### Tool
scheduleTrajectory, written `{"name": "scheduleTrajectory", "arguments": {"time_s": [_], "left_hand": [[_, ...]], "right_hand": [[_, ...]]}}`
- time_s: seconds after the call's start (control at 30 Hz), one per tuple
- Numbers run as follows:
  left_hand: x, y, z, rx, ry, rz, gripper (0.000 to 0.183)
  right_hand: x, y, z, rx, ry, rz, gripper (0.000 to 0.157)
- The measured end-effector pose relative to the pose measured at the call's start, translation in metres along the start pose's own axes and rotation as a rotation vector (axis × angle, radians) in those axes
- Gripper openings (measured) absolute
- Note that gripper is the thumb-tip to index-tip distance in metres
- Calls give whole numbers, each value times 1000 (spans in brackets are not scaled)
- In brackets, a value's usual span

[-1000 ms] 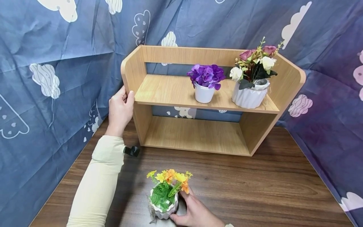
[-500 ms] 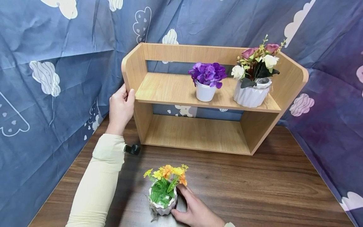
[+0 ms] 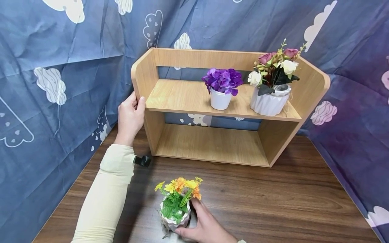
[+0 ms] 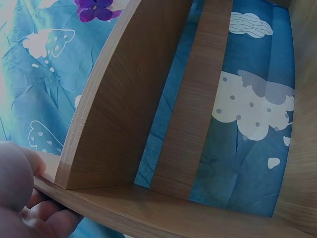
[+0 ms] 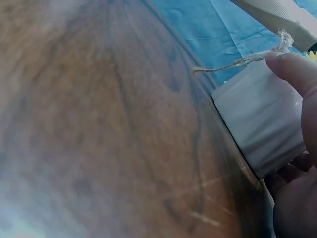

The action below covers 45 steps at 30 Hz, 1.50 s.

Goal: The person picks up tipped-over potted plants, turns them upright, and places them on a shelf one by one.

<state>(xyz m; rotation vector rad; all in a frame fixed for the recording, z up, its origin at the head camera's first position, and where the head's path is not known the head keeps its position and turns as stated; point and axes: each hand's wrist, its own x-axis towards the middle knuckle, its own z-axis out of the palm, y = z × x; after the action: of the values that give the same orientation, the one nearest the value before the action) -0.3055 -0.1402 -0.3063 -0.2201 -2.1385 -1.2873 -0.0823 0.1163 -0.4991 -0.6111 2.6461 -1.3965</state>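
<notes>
My left hand [image 3: 130,116] grips the left side panel of a two-tier wooden shelf [image 3: 223,114], thumb on the front edge; the left wrist view shows its fingers around the outer face of the panel. Low in the head view, a ribbed white flower pot [image 3: 179,221] with yellow and orange artificial flowers [image 3: 179,185] stands on the dark wooden table. My right hand [image 3: 206,224] holds this pot from its right side, the thumb at its near side and the fingers round the back. A twine tie [image 5: 247,59] hangs from the pot.
On the upper tier stand a small white pot [image 3: 220,100] of purple flowers [image 3: 223,81] and, farther right, a larger white pot [image 3: 268,103] with roses [image 3: 288,66]. Blue cloud-print cloth [image 3: 82,87] encloses the table [image 3: 273,202] at the back and sides.
The pot of yellow and orange flowers has shifted slightly left, and my right thumb has slid left along its near side. My left hand stays on the shelf panel.
</notes>
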Motion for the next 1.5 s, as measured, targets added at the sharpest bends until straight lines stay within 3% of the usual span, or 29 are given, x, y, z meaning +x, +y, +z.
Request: {"name": "scheduleTrajectory", "arguments": {"time_s": [0.47,0.93,1.5], "left_hand": [[0,-2,-2,0,2,-1,36],[0,-4,-1,1,-1,-2,37],[0,-3,0,-5,-7,-8,39]], "right_hand": [[2,-4,3,-35,16,-5,86],[1,3,4,-63,101,-94,76],[5,-14,-23,-89,129,28,79]]}}
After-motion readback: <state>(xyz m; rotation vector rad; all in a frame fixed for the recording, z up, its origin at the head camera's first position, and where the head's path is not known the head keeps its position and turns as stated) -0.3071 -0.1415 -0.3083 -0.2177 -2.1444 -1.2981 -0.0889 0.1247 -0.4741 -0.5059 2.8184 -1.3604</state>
